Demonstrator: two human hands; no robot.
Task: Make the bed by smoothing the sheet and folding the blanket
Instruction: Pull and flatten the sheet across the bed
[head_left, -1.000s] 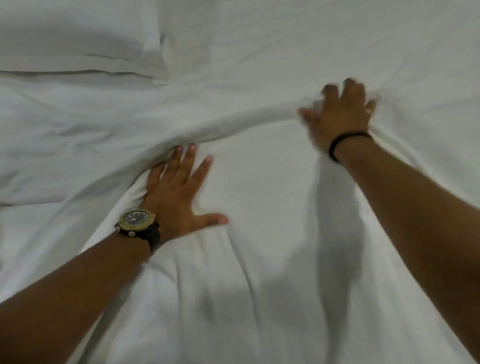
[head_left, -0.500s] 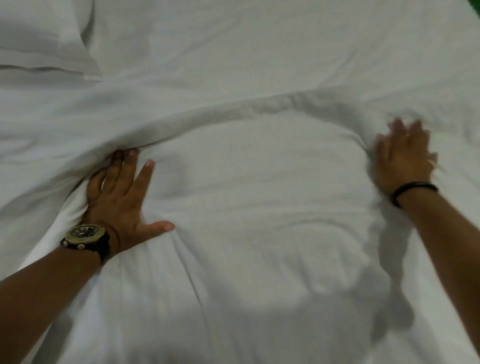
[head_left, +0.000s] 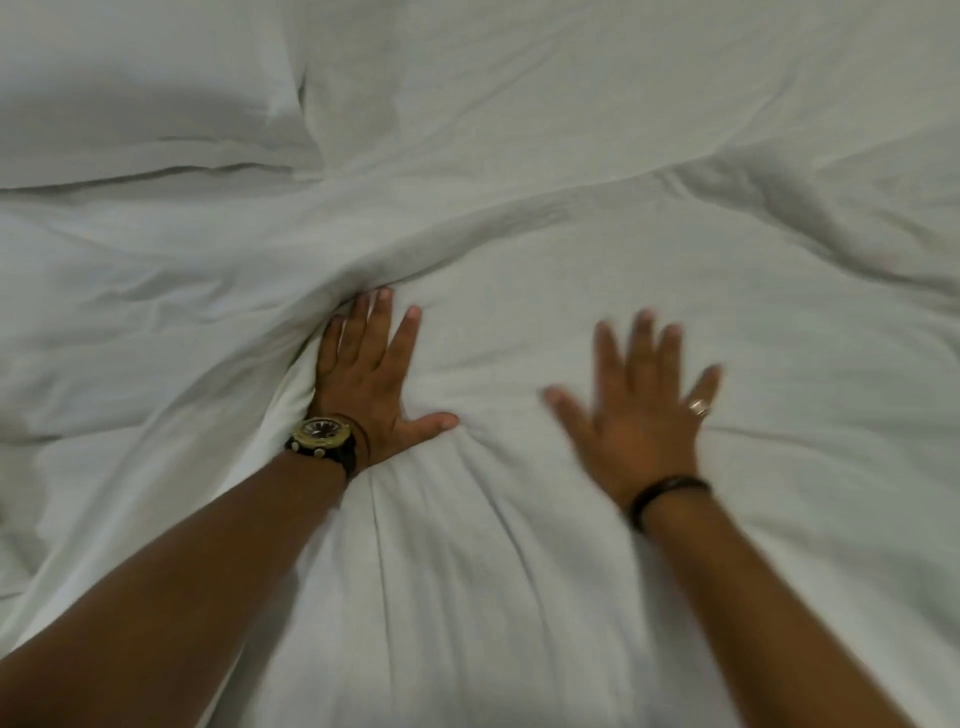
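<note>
Left hand (head_left: 370, 384): flat on the white sheet (head_left: 519, 597), palm down, fingers straight and spread, thumb out to the right. Fingertips butt against a raised fold (head_left: 395, 260) of cloth that runs from mid-left up toward the upper right. Cloth bunches along the outer edge of this hand and wrist. Watch (head_left: 321, 435) on that wrist, pale bezel, dark strap.

Right hand (head_left: 641, 410): fingers straight and splayed, palm down over the sheet, blurred; cannot tell whether it presses or only skims the cloth. Ring (head_left: 698, 404) on one finger, dark band (head_left: 667, 491) at the wrist. It holds nothing.

Sheet between the hands: shallow creases fan out from near the left thumb toward the near edge of view. Smooth cloth beyond the right hand, then a second, blurred ridge (head_left: 779, 208) at upper right.

Pillow (head_left: 145, 93): upper left, white, lying well beyond the left hand's fold, its lower hem running across the sheet. A second white mass lies just beside it to the right; cannot tell whether pillow or bedding.

No bed edge in view; white cloth fills the frame on all sides.
</note>
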